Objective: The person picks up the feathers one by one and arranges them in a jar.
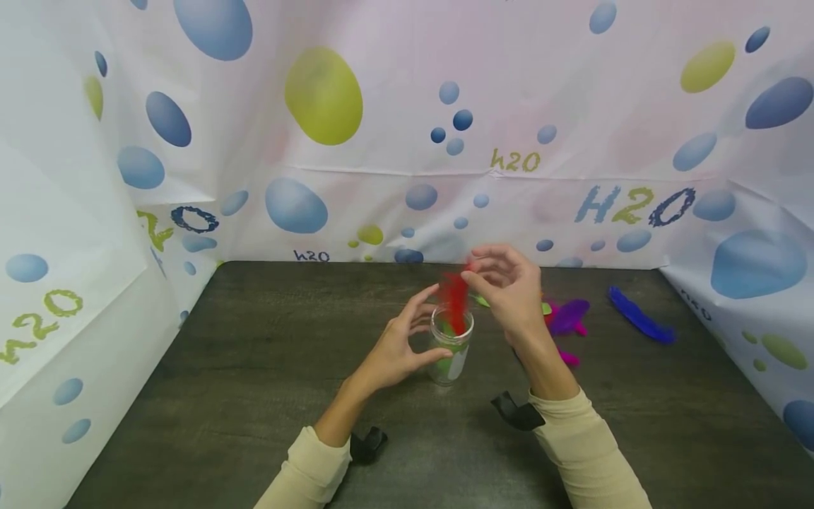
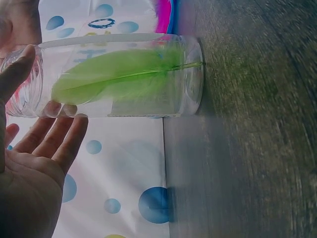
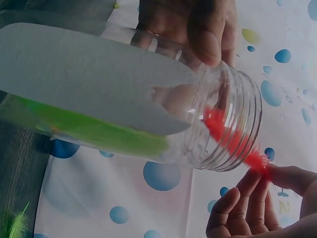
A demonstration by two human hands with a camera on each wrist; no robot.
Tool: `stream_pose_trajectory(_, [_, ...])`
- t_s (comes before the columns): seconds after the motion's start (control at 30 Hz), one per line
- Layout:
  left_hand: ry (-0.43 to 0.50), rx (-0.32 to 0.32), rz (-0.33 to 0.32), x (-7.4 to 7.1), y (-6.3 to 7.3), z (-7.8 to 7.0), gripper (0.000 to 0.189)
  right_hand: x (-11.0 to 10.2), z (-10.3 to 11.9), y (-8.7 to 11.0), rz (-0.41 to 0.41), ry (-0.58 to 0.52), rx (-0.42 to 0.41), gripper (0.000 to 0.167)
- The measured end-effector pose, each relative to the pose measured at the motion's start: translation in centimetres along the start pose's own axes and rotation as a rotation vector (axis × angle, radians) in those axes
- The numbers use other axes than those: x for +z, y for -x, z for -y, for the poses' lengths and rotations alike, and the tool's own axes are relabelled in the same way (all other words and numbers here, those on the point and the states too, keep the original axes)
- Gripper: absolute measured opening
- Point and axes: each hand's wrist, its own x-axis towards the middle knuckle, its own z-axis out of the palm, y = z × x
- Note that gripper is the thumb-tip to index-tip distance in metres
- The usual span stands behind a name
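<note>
A clear jar [image 1: 445, 376] with a threaded neck and a whitish label stands upright on the dark table, its top uncovered. My left hand [image 1: 400, 350] holds it near the neck, thumb on the near side and fingers round the far side. Inside the jar is a green feather [image 2: 114, 79], quill toward the bottom. Above the mouth, my right hand [image 1: 511, 286] pinches a fluffy red feather [image 1: 455, 304] by one end between thumb and fingertips. The red feather's other end hangs inside the neck, seen through the glass in the right wrist view.
Right of the jar lie a purple feather [image 1: 569, 317] and magenta feathers [image 1: 569, 359], partly behind my right forearm. A blue feather [image 1: 641, 317] is farther right. One light green feather [image 3: 17, 225] shows in the right wrist view. A bubble-printed sheet [image 1: 381, 141] rises behind the table [image 1: 254, 367].
</note>
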Motion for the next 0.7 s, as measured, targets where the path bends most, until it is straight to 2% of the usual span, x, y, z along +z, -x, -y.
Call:
stream_pose_trajectory(0.5, [0.003, 0.008, 0.0, -0.05, 0.02, -0.35, 0.096, -0.14, 0.26, 0.04, 0.006, -0.003, -0.027, 0.023])
stream_pose_trajectory(0.7, [0.0, -0.009, 0.004, -0.01, 0.1, -0.27, 0.097, -0.21, 0.11, 0.11, 0.047, 0.014, -0.021, 0.017])
